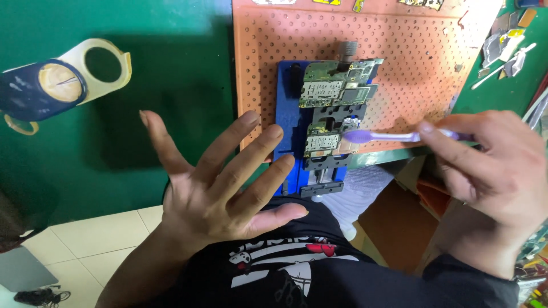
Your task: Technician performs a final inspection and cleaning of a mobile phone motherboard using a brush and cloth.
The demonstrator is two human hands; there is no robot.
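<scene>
Nearest the camera, the left hand (220, 185) hovered with fingers spread wide, holding nothing, just off the near-left corner of the blue rectangular metal holding fixture (291, 134). The right hand (494, 171), at about three o'clock from the fixture, was closed on the handle of a slim purple plastic toothbrush (394, 136), whose bristled head reached in to nine o'clock and rested on or just over the small lower green circuit board (322, 141) clamped there. At twelve o'clock from that piece sat the larger green circuit board (337, 84), also gripped in the fixture — and it looked untouched by the brush at this instant. By the look of it the brushing was under way on the lower board, with the upper one left to do; whether any residue remained could not be told. The fixture lay on an orange perforated silicone mat (411, 51), on a green work surface (171, 102). Far off at ten o'clock lay a cream and dark blue round plastic holder (63, 82).
</scene>
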